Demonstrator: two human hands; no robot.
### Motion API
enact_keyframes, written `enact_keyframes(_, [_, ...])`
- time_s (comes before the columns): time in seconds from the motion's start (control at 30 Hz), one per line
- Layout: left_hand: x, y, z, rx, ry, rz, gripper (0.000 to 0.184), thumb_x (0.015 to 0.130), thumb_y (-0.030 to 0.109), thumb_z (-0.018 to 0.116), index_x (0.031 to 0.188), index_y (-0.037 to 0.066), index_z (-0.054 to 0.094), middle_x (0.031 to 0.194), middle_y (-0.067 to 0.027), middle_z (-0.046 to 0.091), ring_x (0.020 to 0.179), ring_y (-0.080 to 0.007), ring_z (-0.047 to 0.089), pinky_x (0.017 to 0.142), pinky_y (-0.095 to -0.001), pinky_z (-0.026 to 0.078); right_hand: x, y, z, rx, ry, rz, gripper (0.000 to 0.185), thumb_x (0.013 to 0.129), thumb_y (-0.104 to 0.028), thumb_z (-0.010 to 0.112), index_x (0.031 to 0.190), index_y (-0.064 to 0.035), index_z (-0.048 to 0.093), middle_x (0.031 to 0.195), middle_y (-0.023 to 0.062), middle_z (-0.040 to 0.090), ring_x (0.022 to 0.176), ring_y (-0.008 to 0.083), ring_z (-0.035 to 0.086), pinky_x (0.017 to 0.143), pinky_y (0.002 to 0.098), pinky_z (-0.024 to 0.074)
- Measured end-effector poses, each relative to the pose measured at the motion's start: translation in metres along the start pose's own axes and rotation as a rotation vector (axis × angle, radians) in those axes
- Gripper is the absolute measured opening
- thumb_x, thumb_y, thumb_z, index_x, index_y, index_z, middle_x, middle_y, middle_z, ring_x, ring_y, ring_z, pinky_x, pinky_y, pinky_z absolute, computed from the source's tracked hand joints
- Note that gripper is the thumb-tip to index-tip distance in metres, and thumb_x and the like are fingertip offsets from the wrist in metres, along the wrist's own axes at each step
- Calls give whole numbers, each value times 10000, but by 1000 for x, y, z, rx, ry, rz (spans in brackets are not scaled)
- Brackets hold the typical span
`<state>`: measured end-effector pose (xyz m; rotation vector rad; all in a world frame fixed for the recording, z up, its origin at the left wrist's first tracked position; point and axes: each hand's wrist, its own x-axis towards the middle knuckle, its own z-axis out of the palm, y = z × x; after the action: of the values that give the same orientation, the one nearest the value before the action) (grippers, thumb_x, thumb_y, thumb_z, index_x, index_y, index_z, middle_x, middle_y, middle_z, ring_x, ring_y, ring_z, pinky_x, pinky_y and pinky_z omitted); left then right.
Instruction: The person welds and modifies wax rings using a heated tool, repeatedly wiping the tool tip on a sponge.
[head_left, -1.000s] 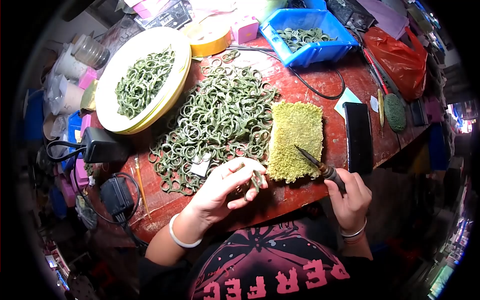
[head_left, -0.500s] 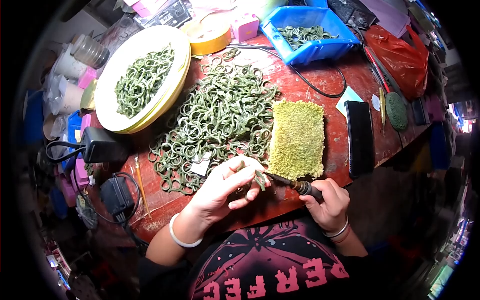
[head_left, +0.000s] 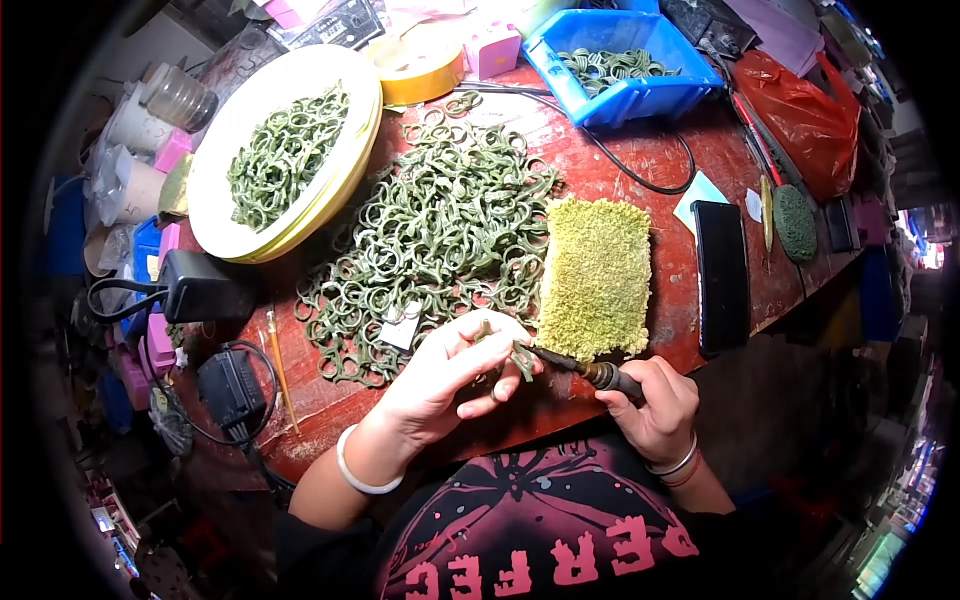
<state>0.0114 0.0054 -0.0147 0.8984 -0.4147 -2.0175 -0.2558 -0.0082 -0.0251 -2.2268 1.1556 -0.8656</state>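
Between the thumb and fingers of my left hand (head_left: 450,375) is a green ring (head_left: 523,362). My right hand (head_left: 658,405) grips the dark handle of a pointed tool (head_left: 600,374), whose tip meets the green ring at my left fingertips. Just above the tool lies a yellow-green rough-textured pad (head_left: 595,280). A large heap of green rings (head_left: 440,230) spreads over the red table beyond my left hand, with a small white card (head_left: 400,328) on its near part.
A white plate (head_left: 215,180) of green rings stands at the left, and a blue bin (head_left: 640,105) with more rings at the back. A black phone (head_left: 721,278) lies right of the pad. Black adapters (head_left: 232,393) and a thin brush (head_left: 283,375) are at the left.
My right hand has moved left and slightly down, bringing the tool's tip from over the pad to the ring in my left hand. My left hand has barely moved.
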Motion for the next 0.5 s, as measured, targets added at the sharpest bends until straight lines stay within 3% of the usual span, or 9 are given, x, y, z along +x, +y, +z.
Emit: enact_keyframes(0.5, [0,1,2,19,4,-25,210,1023,218,583,1146,49,561,982,-132,672,646,-84,553,412,-143,321,0,-1,0,29,15,25,315,812,-247,835,877,-26,621,694,78,563,543,245,565,491,345,433])
